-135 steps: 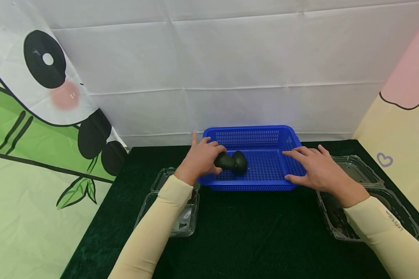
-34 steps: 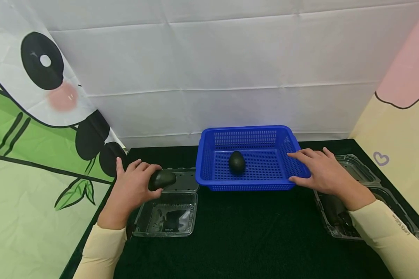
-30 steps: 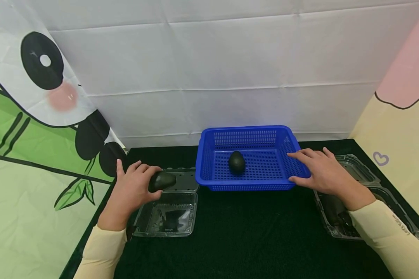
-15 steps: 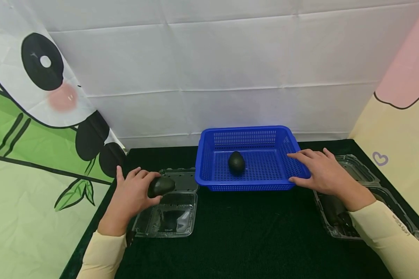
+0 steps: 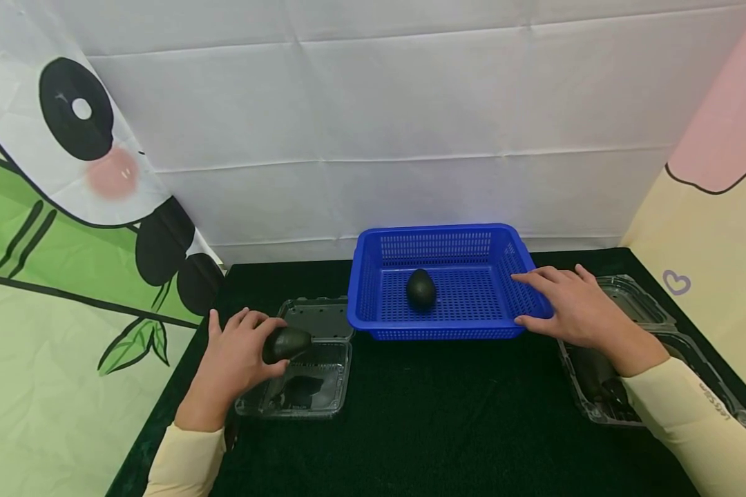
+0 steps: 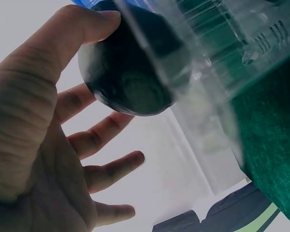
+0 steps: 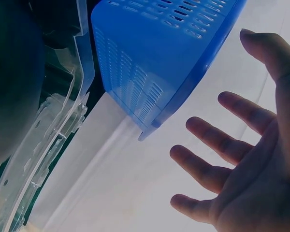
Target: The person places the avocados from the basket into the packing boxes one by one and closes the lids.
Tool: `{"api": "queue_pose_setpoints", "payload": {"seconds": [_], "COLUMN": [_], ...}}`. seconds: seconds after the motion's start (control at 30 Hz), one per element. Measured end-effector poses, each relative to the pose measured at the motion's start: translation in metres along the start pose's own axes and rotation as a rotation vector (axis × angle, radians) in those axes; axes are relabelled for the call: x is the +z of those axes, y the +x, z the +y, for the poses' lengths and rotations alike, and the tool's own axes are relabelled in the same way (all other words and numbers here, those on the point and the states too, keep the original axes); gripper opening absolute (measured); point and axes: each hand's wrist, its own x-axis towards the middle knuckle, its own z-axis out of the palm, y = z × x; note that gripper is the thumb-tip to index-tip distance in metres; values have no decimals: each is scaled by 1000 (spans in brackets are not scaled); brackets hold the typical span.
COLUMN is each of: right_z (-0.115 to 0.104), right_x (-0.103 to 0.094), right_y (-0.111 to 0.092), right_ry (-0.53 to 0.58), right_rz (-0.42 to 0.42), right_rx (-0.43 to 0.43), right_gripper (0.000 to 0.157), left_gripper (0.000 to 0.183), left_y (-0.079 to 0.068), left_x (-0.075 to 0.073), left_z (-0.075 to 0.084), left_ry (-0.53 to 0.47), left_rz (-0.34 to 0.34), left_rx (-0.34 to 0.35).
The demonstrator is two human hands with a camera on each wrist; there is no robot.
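Your left hand [image 5: 233, 359] is sitting in the lower left of the head view, gripping a dark avocado [image 5: 284, 343] between thumb and curled fingers; you are holding it over the open clear clamshell box [image 5: 323, 397] lying on the dark green cloth [image 5: 447, 421]; whether the fruit is touching the plastic is not clear from here. In the left wrist view the same avocado [image 6: 130, 67] is filling the upper centre of the frame, your thumb [image 6: 63, 38] pressing along its top and the fingers spreading below it, with the box's clear wall [image 6: 217, 72] just to the right of it.

Your right hand [image 5: 568, 307] is lying right of centre in the head view, fingers straight and relaxed, gripping nothing; it is resting against the right rim of the blue basket [image 5: 373, 324]; in the right wrist view the fingers [image 7: 217, 145] are spreading wide at the lower right of the frame, with the basket's perforated wall [image 7: 150, 63] in the upper centre.

A second avocado [image 5: 421, 289] is lying on the basket floor, near the middle of the frame; another clear clamshell [image 5: 640, 304] is standing open at the right edge, partly under your right forearm, with something dark [image 5: 597, 386] inside it that is too hidden to name.
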Motion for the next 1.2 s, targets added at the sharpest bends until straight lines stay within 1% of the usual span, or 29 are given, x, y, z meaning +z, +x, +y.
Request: {"api": "queue_pose_setpoints", "payload": {"seconds": [0.2, 0.47, 0.73, 0.97, 1.2], "right_z": [-1, 0, 0, 0, 0], "right_x": [0, 0, 0, 1, 2], "right_y": [-1, -1, -2, -2, -2], "right_ry": [3, 8, 7, 5, 11], "right_rz": [1, -10, -8, -5, 0], "right_rx": [-2, 0, -5, -6, -15], "right_gripper": [75, 75, 74, 74, 74], "left_gripper": [64, 64, 64, 63, 61], "left_y": [-4, -7, -10, -11, -11], "left_x": [3, 5, 9, 11, 8], "left_z": [1, 2, 2, 1, 1], "left_ry": [24, 17, 5, 1, -14], "left_rz": [9, 6, -25, -65, -63], "left_rx": [3, -1, -19, -17, -10]}}
